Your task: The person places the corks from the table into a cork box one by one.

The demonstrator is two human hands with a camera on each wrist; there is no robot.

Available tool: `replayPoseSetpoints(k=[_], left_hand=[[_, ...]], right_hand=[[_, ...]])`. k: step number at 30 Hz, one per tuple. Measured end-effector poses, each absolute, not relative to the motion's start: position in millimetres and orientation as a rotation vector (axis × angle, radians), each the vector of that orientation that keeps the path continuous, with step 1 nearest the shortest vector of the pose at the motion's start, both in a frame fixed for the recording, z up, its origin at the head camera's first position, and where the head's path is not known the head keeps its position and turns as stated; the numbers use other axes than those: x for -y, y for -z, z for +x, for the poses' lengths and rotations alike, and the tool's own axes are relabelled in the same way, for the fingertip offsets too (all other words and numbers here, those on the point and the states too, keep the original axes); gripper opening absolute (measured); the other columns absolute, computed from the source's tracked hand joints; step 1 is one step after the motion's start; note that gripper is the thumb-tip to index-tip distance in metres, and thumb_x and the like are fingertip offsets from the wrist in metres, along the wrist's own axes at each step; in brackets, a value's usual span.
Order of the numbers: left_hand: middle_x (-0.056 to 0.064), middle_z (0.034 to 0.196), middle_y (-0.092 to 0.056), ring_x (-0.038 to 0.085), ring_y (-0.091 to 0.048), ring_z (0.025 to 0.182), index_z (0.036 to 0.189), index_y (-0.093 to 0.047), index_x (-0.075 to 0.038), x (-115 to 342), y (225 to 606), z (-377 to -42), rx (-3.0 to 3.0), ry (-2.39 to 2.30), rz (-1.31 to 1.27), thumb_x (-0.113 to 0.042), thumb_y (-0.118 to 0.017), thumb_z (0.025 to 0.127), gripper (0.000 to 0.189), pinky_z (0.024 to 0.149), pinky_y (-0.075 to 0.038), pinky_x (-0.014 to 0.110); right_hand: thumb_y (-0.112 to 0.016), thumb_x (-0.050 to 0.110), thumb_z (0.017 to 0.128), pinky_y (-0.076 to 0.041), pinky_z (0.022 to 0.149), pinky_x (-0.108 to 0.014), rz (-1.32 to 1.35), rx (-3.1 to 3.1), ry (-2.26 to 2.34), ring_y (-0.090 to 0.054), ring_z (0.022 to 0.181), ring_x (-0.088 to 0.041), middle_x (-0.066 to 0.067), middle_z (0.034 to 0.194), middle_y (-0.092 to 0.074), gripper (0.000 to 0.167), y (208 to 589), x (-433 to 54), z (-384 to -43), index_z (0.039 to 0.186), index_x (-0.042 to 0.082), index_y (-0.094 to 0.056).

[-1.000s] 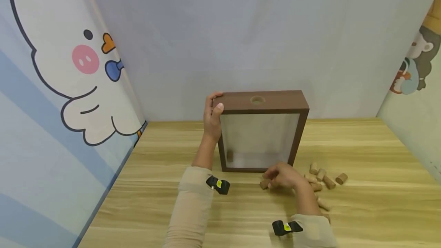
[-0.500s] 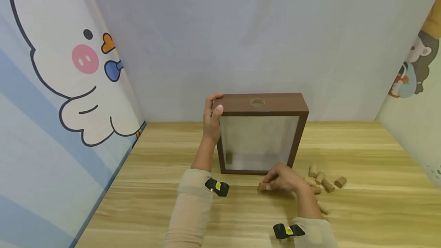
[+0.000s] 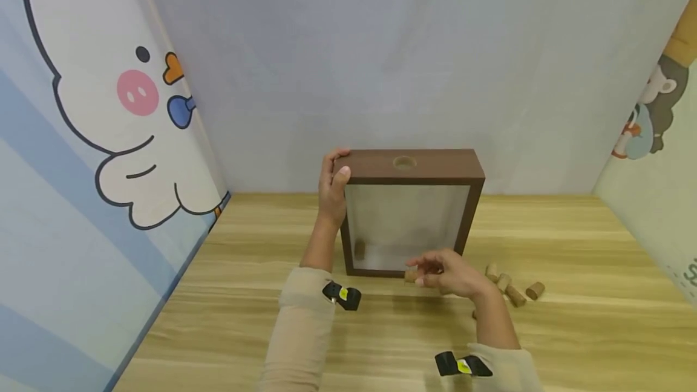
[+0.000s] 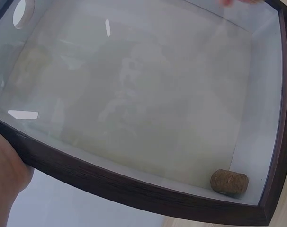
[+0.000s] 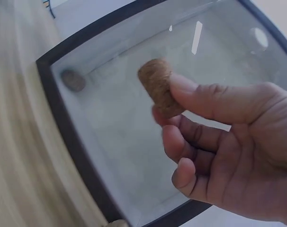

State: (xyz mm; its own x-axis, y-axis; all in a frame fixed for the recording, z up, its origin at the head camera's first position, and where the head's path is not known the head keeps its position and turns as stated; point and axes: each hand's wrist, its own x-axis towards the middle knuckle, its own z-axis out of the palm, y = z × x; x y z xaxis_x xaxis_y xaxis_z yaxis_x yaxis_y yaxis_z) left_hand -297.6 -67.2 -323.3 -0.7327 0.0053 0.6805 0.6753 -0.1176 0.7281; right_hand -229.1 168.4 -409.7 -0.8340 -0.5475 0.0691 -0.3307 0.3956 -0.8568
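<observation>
A dark brown shadow box frame (image 3: pixel 376 166) with a clear front stands upright on the table, a round hole (image 3: pixel 405 163) in its top. My left hand (image 3: pixel 333 189) grips its upper left corner, thumb on the front edge and fingers over the top. Between thumb and fingers my right hand (image 3: pixel 449 274) pinches a cork (image 5: pixel 160 87), held in front of the frame's lower edge. Inside the frame, one cork (image 4: pixel 229 182) lies in the bottom left corner. Part of the right hand's fingers overlaps the frame in the head view.
Several loose corks (image 3: pixel 504 284) lie on the wood-grain table (image 3: pixel 588 247) to the right of the frame, some hidden behind the right forearm. A pale curtain (image 3: pixel 414 65) hangs behind the table. A cartoon-printed cloth (image 3: pixel 71 247) is at the left.
My right hand has picked the cork up from the table and raised it a little toward the frame. My left hand keeps its grip on the corner.
</observation>
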Motion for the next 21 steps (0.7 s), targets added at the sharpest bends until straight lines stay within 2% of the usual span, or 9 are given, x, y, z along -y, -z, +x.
replayPoseSetpoints(k=[5,13,18,21], left_hand=[[0.029,0.131,-0.034,0.027,-0.030,0.123,0.122,-0.037,0.014,67.1,324.1,-296.5,1.701,1.906,-0.757,-0.023,-0.039,0.083,0.054,0.098,-0.023,0.040],[0.027,0.130,-0.035,0.027,-0.031,0.122,0.120,-0.037,0.013,68.2,323.0,-294.7,1.696,1.910,-0.751,-0.025,-0.040,0.083,0.054,0.098,-0.023,0.040],[0.024,0.131,-0.035,0.026,-0.029,0.124,0.122,-0.039,0.011,70.1,335.8,-310.8,1.691,1.903,-0.750,-0.024,-0.040,0.082,0.053,0.098,-0.023,0.039],[0.021,0.131,-0.036,0.025,-0.029,0.125,0.123,-0.040,0.010,70.5,344.2,-321.0,1.679,1.905,-0.754,-0.025,-0.041,0.082,0.053,0.099,-0.022,0.040]], right_hand=[[-0.059,0.008,0.090,-0.043,0.064,-0.029,-0.851,-2.438,1.417,-0.049,0.074,-0.020,-0.006,0.090,-0.054,0.036,399.8,-167.4,-222.6,0.125,0.000,-0.055],[-0.063,0.009,0.088,-0.044,0.067,-0.031,-0.865,-2.496,1.537,-0.052,0.081,-0.022,-0.006,0.091,-0.058,0.029,378.4,-163.0,-215.2,0.115,-0.001,-0.059],[-0.066,0.009,0.085,-0.045,0.066,-0.030,-0.824,-2.530,1.666,-0.055,0.081,-0.022,-0.007,0.092,-0.059,0.026,366.2,-157.3,-211.5,0.109,0.001,-0.060],[-0.065,0.005,0.085,-0.046,0.067,-0.031,-0.851,-2.522,1.766,-0.056,0.082,-0.022,-0.010,0.094,-0.060,0.028,359.1,-152.4,-210.6,0.111,-0.002,-0.057]])
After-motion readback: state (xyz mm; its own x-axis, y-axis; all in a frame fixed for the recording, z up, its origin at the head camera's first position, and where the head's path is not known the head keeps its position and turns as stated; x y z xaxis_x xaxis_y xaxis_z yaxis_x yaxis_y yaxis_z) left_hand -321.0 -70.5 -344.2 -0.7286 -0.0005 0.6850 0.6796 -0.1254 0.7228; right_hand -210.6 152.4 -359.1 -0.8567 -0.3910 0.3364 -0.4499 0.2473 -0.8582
